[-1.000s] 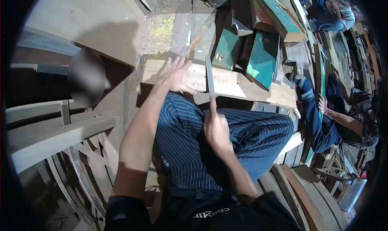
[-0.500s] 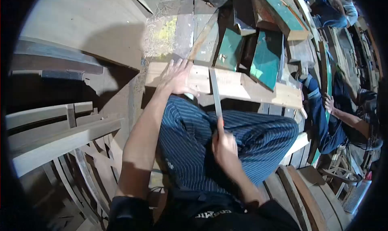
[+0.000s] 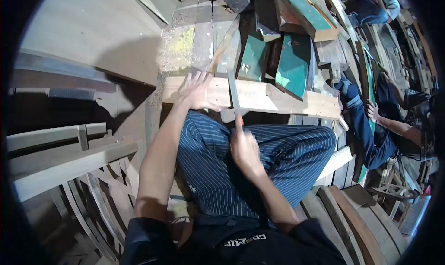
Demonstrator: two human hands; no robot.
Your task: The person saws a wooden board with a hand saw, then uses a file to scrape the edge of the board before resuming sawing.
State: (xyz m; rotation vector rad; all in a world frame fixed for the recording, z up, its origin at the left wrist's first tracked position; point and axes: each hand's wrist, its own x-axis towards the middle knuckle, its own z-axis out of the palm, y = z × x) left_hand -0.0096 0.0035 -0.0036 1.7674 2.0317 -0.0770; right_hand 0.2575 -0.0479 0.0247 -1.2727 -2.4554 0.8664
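A pale wooden board point(image 3: 296, 103) lies crosswise in front of my knees. My left hand point(image 3: 197, 92) presses down near its left end, fingers stretched out flat on the wood and thumb toward me. In my right hand point(image 3: 245, 149), the fingers are wrapped round the handle of a file point(image 3: 233, 91), a long, narrow, flat strip of metal with red near the handle. Its blade crosses the board just right of my left hand, its tip past the far edge. Whether the blade bites into the wood cannot be made out.
Green-painted wooden blocks point(image 3: 293, 63) are piled beyond the board. A large panel point(image 3: 88, 28) stands at the upper left, above slatted wooden frames point(image 3: 74, 167). Planks point(image 3: 347, 218) lie at the lower right. Another person's hand point(image 3: 372, 111) rests by a long green-edged board.
The file and my right hand have moved away from me across the board, and the file's tip reaches farther beyond it. My left hand stays on the board. The whole view has shifted slightly.
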